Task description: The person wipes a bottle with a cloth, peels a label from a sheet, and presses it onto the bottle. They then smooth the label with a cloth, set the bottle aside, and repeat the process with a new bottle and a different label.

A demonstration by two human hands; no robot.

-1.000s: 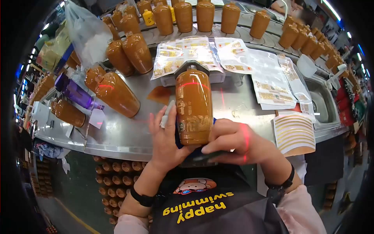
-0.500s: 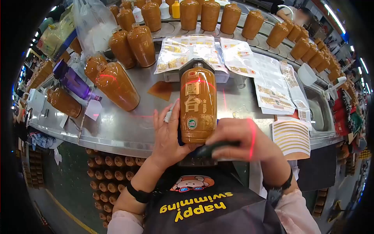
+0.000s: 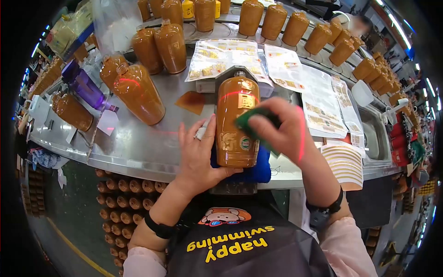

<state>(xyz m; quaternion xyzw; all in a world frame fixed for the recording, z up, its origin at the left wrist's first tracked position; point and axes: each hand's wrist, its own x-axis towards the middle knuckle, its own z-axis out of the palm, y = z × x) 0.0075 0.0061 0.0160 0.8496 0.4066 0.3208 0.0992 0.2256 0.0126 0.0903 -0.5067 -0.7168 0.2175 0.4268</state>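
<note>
A glossy brown bottle (image 3: 226,124) with gold lettering and a green round seal lies in front of me, neck away, its neck end at a dark angled holder (image 3: 229,71). My left hand (image 3: 197,157) is closed on its left side and base, thumb along the bottom edge. White wrapping shows on one of that hand's fingers. Pinched in my right hand (image 3: 281,129) is a dark green flat pad (image 3: 251,121), laid against the bottle's front over part of the lettering. A blue cloth (image 3: 258,171) lies under the bottle's lower end.
Sheets of gold decals (image 3: 318,101) spread behind and right of the bottle, with a striped sheet (image 3: 342,166) nearer. Several brown bottles (image 3: 140,94) and a purple bottle (image 3: 85,87) stand left. More bottles line the conveyor (image 3: 226,33). A sink (image 3: 376,134) is right; another person (image 3: 355,23) sits beyond.
The bottle has turned about its length, shifting its lettering and seal rightward. My right hand has moved the pad up from the base onto the bottle's front. Conveyor bottles have shifted.
</note>
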